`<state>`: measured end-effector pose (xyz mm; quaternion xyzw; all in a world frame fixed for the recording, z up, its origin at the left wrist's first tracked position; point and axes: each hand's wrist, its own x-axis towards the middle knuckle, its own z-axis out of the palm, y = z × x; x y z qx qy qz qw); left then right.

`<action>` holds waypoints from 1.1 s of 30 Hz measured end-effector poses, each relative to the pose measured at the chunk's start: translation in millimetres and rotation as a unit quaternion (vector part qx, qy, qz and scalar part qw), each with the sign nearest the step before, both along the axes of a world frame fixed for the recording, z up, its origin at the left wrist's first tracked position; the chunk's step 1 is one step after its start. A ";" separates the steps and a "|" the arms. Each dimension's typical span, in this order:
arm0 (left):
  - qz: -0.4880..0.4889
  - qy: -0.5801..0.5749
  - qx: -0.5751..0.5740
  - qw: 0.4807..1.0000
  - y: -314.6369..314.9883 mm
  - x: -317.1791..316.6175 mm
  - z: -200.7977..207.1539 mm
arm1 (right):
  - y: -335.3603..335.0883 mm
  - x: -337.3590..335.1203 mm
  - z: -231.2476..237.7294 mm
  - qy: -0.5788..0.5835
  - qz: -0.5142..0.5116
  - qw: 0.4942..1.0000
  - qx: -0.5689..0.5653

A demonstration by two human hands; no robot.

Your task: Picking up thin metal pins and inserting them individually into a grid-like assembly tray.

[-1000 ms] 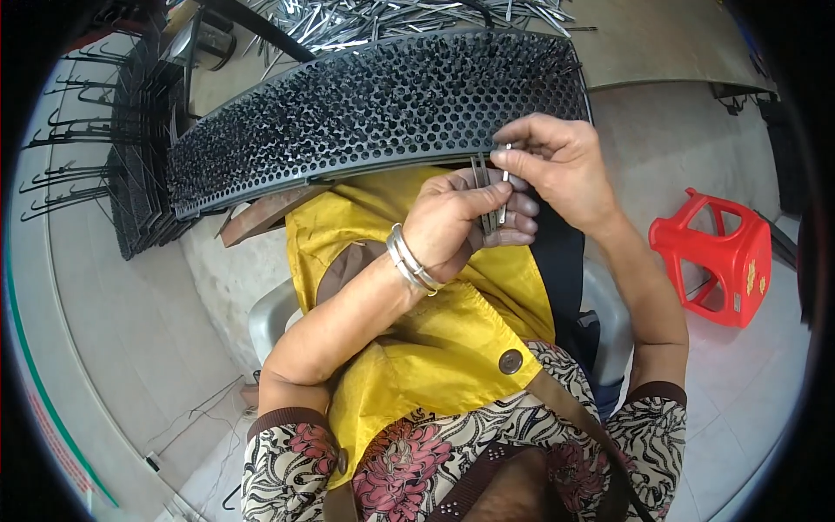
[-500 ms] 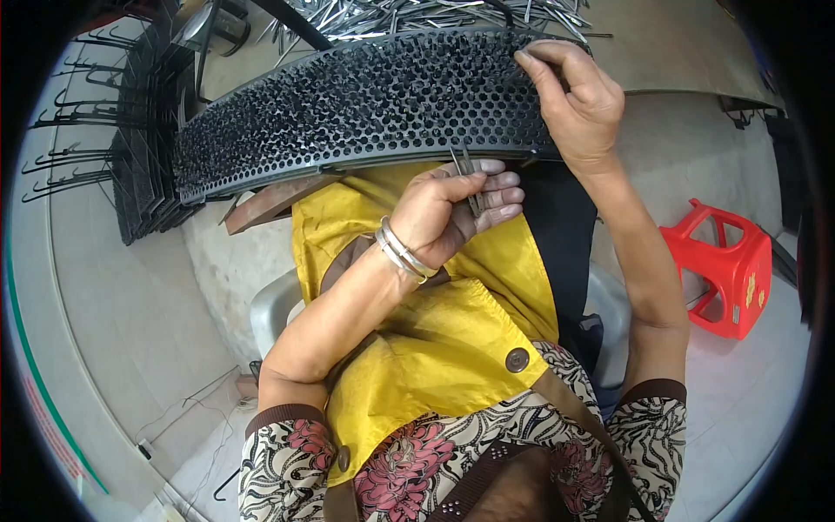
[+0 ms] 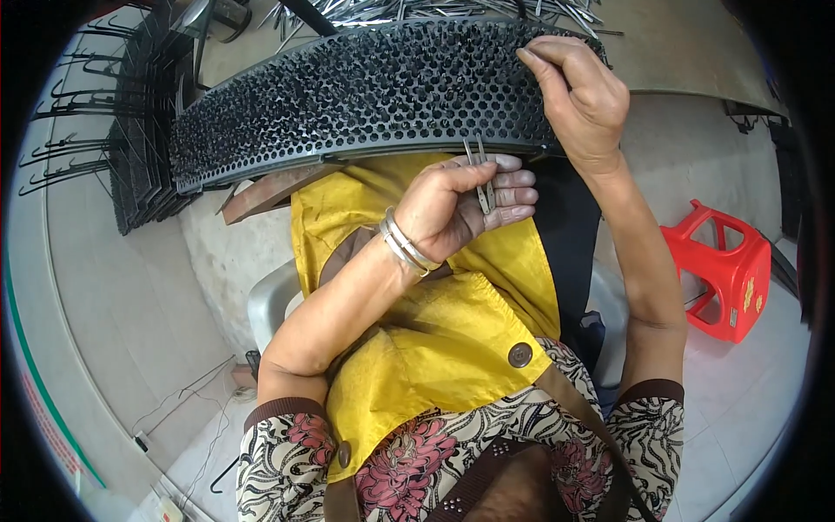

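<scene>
A long, curved black perforated rack [image 3: 365, 87] lies across the far side of my lap, many of its holes filled with small dark upright pieces. My left hand [image 3: 474, 187] is palm up just in front of its near edge. Under the thumb it holds slim pointed metal pieces [image 3: 484, 178], their tips toward the rack. Over the rack's right end is my right hand [image 3: 587, 100], thumb and forefinger pinched together. Whatever is between those fingertips, if anything, is too small to make out.
Loose metal strips [image 3: 417, 10] are heaped on the table [image 3: 670, 52] behind the rack. At left hang several black racks with wire hooks [image 3: 139, 130]. A wooden bar [image 3: 278, 190] juts out under the rack. A red plastic stool [image 3: 722, 270] stands on the right.
My left hand has shifted slightly right, and the metal pieces in it now stand more upright. The right hand stays pinched over the rack's right end. The view has moved a little.
</scene>
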<state>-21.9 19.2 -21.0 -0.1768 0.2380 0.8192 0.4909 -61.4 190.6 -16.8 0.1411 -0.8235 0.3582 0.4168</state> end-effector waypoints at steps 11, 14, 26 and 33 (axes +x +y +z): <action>-0.044 0.025 0.023 0.998 -0.2 -0.6 5.2 | -8.2 27.0 6.1 -0.031 0.023 0.994 0.104; -0.059 0.067 0.053 0.995 -3.9 0.8 6.9 | -16.0 49.0 22.0 -0.440 0.205 0.853 -0.195; -0.061 0.042 0.023 0.997 -4.1 4.1 3.4 | -5.3 12.4 13.7 -0.068 -0.051 0.994 -0.062; -0.062 0.039 0.033 0.997 -5.3 1.7 1.1 | -10.4 -3.9 0.7 0.063 0.038 0.994 0.083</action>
